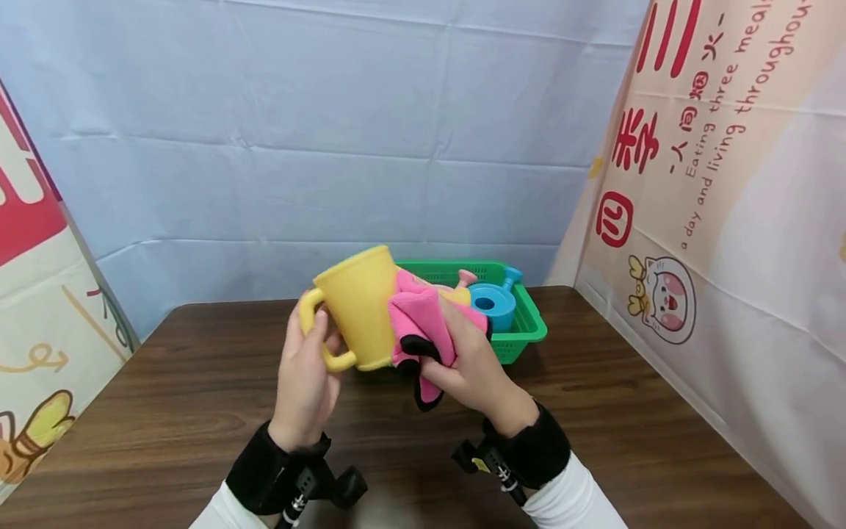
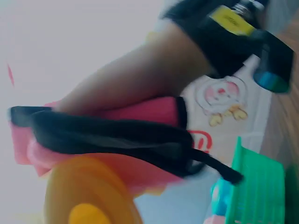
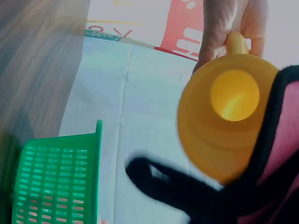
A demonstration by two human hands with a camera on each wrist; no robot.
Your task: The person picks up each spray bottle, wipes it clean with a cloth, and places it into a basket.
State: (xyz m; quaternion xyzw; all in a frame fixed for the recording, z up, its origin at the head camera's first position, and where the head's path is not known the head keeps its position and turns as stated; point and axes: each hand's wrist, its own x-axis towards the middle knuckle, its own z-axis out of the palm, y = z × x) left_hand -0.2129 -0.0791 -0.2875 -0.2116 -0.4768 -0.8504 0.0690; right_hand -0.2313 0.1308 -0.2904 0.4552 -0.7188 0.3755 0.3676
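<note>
A yellow mug [image 1: 360,308] is held tilted in the air over the table, in front of a green basket. My left hand [image 1: 305,375] grips it by its handle [image 1: 339,361]. My right hand [image 1: 472,360] holds a bunched pink cloth with black edging [image 1: 423,312] right at the mug's right side. From the right wrist view, the mug [image 3: 201,140] shows its round end, and a black loop of the cloth [image 3: 159,184] hangs beside it. The left wrist view is blurred; the folded cloth [image 2: 149,114] lies across the mug there.
Behind the hands stands the green basket [image 1: 525,334]. It holds a blue toy watering can [image 1: 494,305] and a pink piece [image 1: 465,278]. The dark wooden table [image 1: 178,411] is bordered by a pale blue sheet [image 1: 264,147] at the back and printed cloths at both sides.
</note>
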